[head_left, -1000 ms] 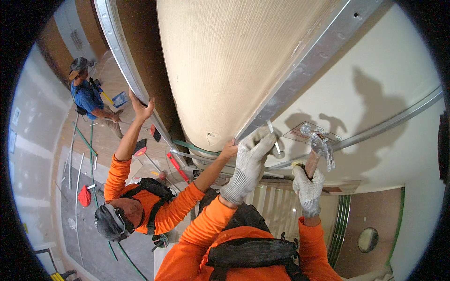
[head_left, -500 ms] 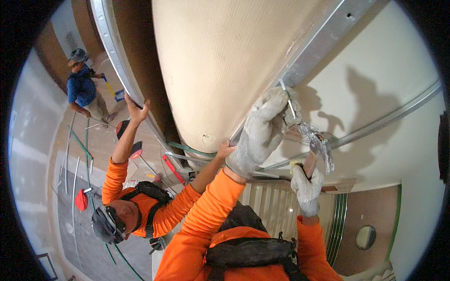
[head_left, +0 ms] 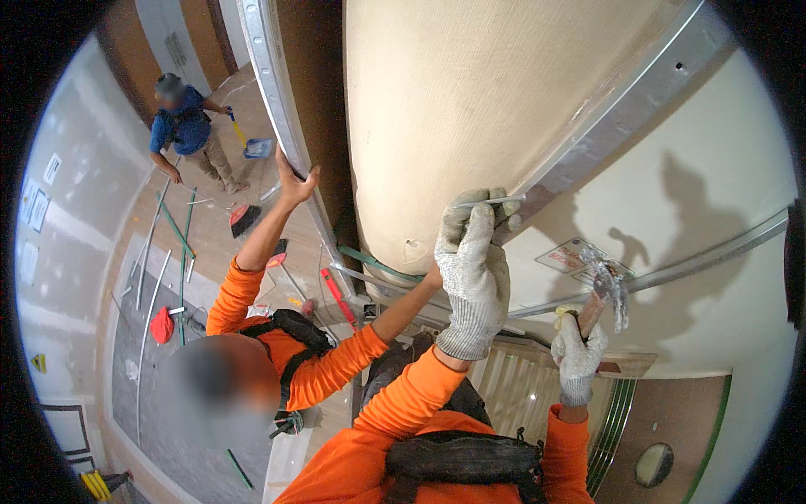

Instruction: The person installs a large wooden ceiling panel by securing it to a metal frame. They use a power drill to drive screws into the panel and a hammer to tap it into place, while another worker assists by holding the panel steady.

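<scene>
My left hand (head_left: 474, 273), in a grey-white work glove, is closed on a long thin metal nail (head_left: 491, 202). The nail lies nearly level, one end close to a metal channel (head_left: 588, 147) that runs along the edge of a beige panel (head_left: 437, 126). Whether it touches the channel I cannot tell. Lower and to the right, my gloved right hand (head_left: 579, 351) grips a hammer (head_left: 593, 315) by its wooden handle. The hammer's worn silvery head points up, apart from the nail. A co-worker's bare hand (head_left: 295, 181) holds a second metal channel (head_left: 267, 76) at the panel's left.
The co-worker (head_left: 298, 370), in an orange sleeve, reaches behind my left forearm. Further back, another person (head_left: 186, 126) holds a blue dustpan (head_left: 258, 148). Metal and green strips (head_left: 172, 223), a broom head (head_left: 244, 220) and a red level (head_left: 337, 296) lie about the floor. A curved metal track (head_left: 705, 252) crosses the right wall.
The nail has turned from steep to nearly level in my left hand. My right hand still holds the hammer low. The whole view has shifted, with the scene sliding right and down.
</scene>
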Motion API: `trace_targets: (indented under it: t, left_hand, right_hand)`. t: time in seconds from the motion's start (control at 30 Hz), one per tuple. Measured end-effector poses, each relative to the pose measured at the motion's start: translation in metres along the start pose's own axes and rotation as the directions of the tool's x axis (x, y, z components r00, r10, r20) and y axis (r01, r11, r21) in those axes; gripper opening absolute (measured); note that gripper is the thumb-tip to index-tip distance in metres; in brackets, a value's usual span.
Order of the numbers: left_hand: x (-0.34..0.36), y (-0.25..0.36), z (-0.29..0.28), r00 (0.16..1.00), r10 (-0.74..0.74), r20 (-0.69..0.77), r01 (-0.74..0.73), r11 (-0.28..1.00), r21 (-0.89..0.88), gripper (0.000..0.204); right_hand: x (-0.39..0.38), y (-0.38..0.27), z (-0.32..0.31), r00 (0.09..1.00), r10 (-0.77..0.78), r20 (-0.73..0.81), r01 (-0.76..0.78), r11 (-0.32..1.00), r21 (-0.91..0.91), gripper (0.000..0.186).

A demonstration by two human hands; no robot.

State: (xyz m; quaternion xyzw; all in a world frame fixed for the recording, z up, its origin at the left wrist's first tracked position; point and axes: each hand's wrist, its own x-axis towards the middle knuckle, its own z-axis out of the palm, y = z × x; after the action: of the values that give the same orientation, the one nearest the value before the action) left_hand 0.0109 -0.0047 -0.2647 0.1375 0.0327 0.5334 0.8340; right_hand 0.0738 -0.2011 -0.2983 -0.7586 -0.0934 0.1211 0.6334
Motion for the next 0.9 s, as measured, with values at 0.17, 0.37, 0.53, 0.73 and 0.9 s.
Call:
trace_targets:
  t: [0.17, 0.37, 0.53, 0.73, 0.9]
  left_hand:
    - [0.003, -0.006, 0.016, 0.983, -0.166, 0.082, 0.169, 0.985, -0.029, 0.023]
    - [0.022, -0.015, 0.044, 0.795, -0.446, 0.411, 0.511, 0.857, -0.059, 0.017]
    - [0.040, -0.020, 0.050, 0.745, -0.554, 0.371, 0.547, 0.826, 0.135, 0.022]
    - [0.046, -0.024, 0.052, 0.696, -0.628, 0.348, 0.630, 0.767, 0.122, 0.022]
    - [0.045, -0.023, 0.056, 0.681, -0.634, 0.367, 0.672, 0.740, 0.033, 0.020]
  right_hand:
    - [-0.002, -0.012, -0.001, 0.997, 0.060, 0.047, -0.062, 0.997, 0.043, 0.012]
    - [-0.001, -0.010, -0.003, 0.998, 0.034, 0.052, -0.037, 0.997, 0.064, 0.018]
    - [-0.003, -0.011, -0.005, 0.995, 0.061, 0.084, -0.067, 0.995, 0.071, 0.023]
    - [-0.004, -0.011, -0.007, 0.998, 0.020, 0.065, -0.020, 1.000, 0.003, 0.037]
    - [-0.006, -0.015, -0.002, 0.990, -0.136, 0.036, 0.136, 0.991, 0.007, 0.009]
